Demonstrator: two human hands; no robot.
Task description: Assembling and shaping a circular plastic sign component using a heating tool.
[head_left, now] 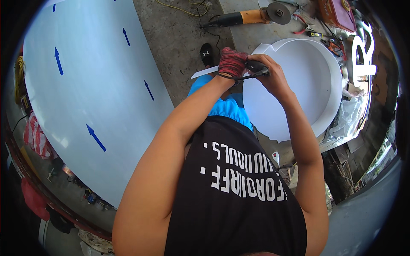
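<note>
My left hand (232, 63), in a red and black knitted glove, is closed beside the edge of a large round white tray-like form. A thin white strip (205, 71) sticks out to the left from its grip. My right hand (275, 74), bare, is wrapped round a small black corded tool (257, 67), whose exact kind I cannot make out. Its cord loops back across my left wrist. Both hands meet over the upper left rim of the round white form (294, 85). What lies between my fingers is partly hidden.
A large pale sheet with blue arrows (94, 85) fills the left side. On the right-hand table lie an orange and black angle grinder (252, 18), red-handled pliers (304, 26), a white letter-shaped piece (356, 64) and clear plastic wrap (348, 115). A red container (336, 15) stands behind.
</note>
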